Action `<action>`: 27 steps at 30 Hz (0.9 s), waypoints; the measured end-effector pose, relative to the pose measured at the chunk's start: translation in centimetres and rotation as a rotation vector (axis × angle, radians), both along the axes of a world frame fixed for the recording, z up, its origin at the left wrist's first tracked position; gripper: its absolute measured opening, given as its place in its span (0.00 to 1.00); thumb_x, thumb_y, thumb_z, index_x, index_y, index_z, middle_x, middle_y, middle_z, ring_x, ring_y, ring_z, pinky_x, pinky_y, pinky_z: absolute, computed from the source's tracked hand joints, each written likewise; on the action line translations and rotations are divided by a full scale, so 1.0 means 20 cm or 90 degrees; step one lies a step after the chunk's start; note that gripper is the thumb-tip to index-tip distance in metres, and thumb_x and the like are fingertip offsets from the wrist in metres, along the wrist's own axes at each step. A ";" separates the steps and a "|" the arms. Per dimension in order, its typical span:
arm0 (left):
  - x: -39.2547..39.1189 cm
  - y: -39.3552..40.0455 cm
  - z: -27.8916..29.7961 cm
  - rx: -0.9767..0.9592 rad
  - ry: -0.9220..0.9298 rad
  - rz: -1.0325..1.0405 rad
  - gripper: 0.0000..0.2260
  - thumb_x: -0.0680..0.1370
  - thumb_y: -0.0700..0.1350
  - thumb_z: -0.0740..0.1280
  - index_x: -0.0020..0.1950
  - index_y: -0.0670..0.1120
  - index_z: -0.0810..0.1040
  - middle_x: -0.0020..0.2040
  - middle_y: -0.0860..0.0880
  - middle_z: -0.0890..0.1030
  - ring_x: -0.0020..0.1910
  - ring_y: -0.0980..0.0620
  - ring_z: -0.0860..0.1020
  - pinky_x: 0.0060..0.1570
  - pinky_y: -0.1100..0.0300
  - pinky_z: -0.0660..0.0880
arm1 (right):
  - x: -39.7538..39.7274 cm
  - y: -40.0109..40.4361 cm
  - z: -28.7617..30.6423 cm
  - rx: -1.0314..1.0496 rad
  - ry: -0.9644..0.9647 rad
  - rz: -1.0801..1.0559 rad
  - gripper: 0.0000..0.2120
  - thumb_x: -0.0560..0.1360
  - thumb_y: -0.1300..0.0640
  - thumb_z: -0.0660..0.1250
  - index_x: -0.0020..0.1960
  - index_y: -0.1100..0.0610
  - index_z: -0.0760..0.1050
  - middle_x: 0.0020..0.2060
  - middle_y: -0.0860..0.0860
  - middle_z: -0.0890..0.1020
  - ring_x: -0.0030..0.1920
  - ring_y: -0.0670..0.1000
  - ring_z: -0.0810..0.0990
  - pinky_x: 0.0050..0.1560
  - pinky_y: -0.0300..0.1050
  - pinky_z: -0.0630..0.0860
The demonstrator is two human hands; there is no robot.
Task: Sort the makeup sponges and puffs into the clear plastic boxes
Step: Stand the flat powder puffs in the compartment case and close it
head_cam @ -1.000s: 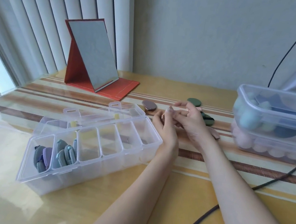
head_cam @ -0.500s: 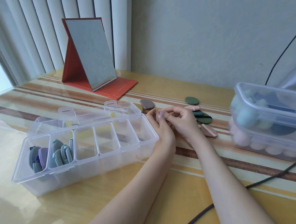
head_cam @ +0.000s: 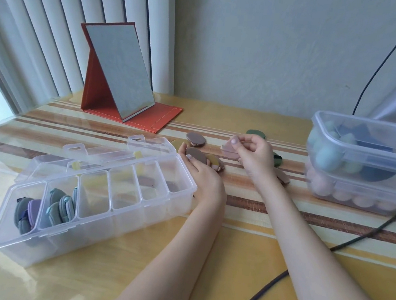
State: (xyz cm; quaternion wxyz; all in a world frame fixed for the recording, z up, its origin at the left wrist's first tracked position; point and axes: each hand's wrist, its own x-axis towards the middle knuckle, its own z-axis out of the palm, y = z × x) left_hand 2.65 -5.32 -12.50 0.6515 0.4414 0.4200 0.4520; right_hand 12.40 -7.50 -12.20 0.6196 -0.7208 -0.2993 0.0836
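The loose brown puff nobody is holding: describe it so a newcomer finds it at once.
Start at the red folding mirror by the blinds. On the striped table, just right of its base, lies a flat mauve-brown oval puff. It lies alone, beyond the left hand, untouched.

Striped table: divided box, mirror.

A divided box is set at lower left on the bench, a mirror at upper left, stacked tubs at right, loose puffs between.

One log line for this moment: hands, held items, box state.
left hand: grips brown puffs | right hand: pinches pink puff | divided box: open
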 end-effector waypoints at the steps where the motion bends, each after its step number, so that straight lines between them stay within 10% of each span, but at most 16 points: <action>1: 0.01 0.00 0.01 -0.003 -0.006 0.012 0.18 0.83 0.52 0.45 0.73 0.61 0.57 0.71 0.51 0.67 0.39 0.66 0.67 0.40 0.83 0.63 | 0.02 0.00 -0.02 -0.049 -0.057 -0.041 0.06 0.76 0.57 0.68 0.52 0.57 0.78 0.40 0.47 0.81 0.40 0.45 0.78 0.37 0.32 0.71; 7: 0.03 0.04 -0.02 0.040 -0.038 0.131 0.16 0.84 0.44 0.47 0.68 0.53 0.68 0.65 0.51 0.74 0.60 0.43 0.76 0.62 0.52 0.71 | 0.00 0.06 -0.05 -0.290 -0.384 -0.137 0.12 0.75 0.64 0.63 0.57 0.59 0.79 0.57 0.57 0.75 0.58 0.59 0.68 0.60 0.46 0.64; 15: 0.01 0.03 0.00 0.099 0.010 0.100 0.17 0.83 0.42 0.52 0.71 0.49 0.63 0.67 0.52 0.70 0.64 0.50 0.72 0.63 0.59 0.68 | -0.02 0.15 -0.03 -0.368 -0.326 0.167 0.16 0.78 0.62 0.60 0.60 0.50 0.80 0.58 0.46 0.82 0.63 0.51 0.74 0.65 0.47 0.70; 19: -0.01 0.00 0.02 0.131 0.043 0.007 0.27 0.76 0.32 0.60 0.73 0.47 0.58 0.68 0.51 0.67 0.63 0.53 0.69 0.61 0.65 0.65 | 0.03 0.12 0.02 -0.407 -0.318 0.247 0.17 0.77 0.64 0.62 0.58 0.48 0.81 0.54 0.45 0.82 0.53 0.46 0.76 0.50 0.32 0.70; 23: -0.02 0.01 -0.01 0.204 0.078 -0.021 0.30 0.70 0.29 0.60 0.71 0.45 0.60 0.64 0.47 0.69 0.64 0.48 0.69 0.64 0.50 0.69 | 0.07 0.11 0.02 -0.431 -0.290 0.250 0.12 0.76 0.58 0.64 0.52 0.44 0.82 0.50 0.46 0.84 0.54 0.48 0.79 0.57 0.48 0.76; 27: -0.02 0.02 -0.02 0.247 0.113 -0.010 0.26 0.71 0.31 0.63 0.67 0.45 0.63 0.57 0.47 0.70 0.56 0.46 0.72 0.56 0.48 0.73 | 0.05 0.08 0.06 -0.269 -0.168 0.180 0.05 0.78 0.60 0.66 0.47 0.55 0.81 0.34 0.48 0.80 0.33 0.43 0.77 0.37 0.37 0.75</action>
